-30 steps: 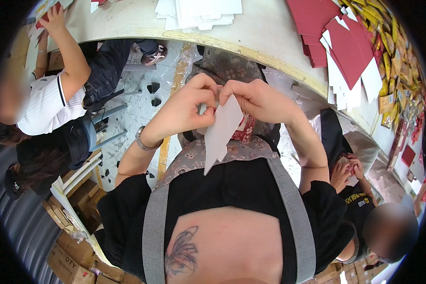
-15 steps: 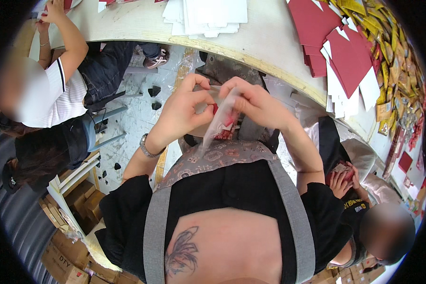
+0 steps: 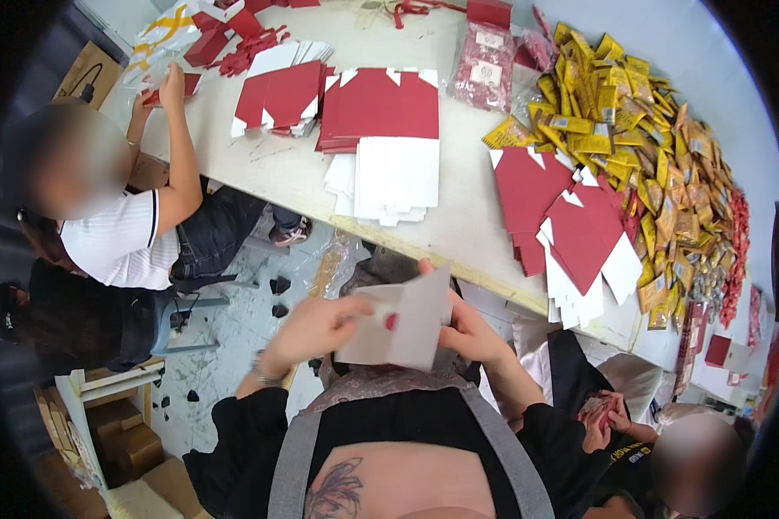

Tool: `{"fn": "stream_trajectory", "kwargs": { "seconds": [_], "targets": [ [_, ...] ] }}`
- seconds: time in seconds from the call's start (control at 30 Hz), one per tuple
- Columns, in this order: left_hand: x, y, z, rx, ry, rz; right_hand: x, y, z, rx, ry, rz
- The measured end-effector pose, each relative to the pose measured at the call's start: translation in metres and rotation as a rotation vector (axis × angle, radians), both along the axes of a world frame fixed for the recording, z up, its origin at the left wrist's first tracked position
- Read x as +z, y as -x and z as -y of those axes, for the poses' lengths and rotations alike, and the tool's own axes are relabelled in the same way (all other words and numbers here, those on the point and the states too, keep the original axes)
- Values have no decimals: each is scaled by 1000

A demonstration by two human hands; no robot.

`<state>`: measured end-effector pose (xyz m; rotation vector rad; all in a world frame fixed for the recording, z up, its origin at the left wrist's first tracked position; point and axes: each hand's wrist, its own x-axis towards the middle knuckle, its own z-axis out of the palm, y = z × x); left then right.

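In front of my apron, a folded pale card [image 3: 414, 324] stands partly open with its panels meeting at a crease. A small red spot [image 3: 391, 322] shows on it near the crease. My right hand [image 3: 467, 327] grips the card's right side, its fingers partly hidden behind the panel. On the left panel rest the bent fingers of my left hand [image 3: 320, 327], slightly blurred and drawn together at the card's edge. Both hands are level with the front of my apron, below the table edge.
The table [image 3: 467, 246] ahead holds stacked red and white card blanks [image 3: 381, 104], white sheets [image 3: 396, 177], more red cards [image 3: 580, 242] and a heap of yellow sachets [image 3: 614, 112]. Co-workers sit at left [image 3: 121, 233] and lower right [image 3: 610, 415]. A shelf with cartons [image 3: 125, 437] stands lower left.
The view has tilted up and shows more of the table. The card has turned so its pale panels are spread open, and my left fingers have moved onto its left panel.
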<state>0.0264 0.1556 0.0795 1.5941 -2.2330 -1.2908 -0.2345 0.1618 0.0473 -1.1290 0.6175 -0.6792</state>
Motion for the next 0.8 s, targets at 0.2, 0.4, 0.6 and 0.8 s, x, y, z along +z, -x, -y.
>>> {"fn": "stream_trajectory", "kwargs": {
  "seconds": [0.2,0.4,0.6,0.8],
  "targets": [
    [70,-59,165,497,497,-623,-15,-3,33,-364,-13,177],
    [33,-29,247,324,572,-610,1,-29,136,-665,404,-459],
    [-51,27,162,299,417,-655,-33,-24,244,-699,211,-567],
    [-67,3,169,519,524,-608,-19,-9,240,-643,304,-971]
  ]
}}
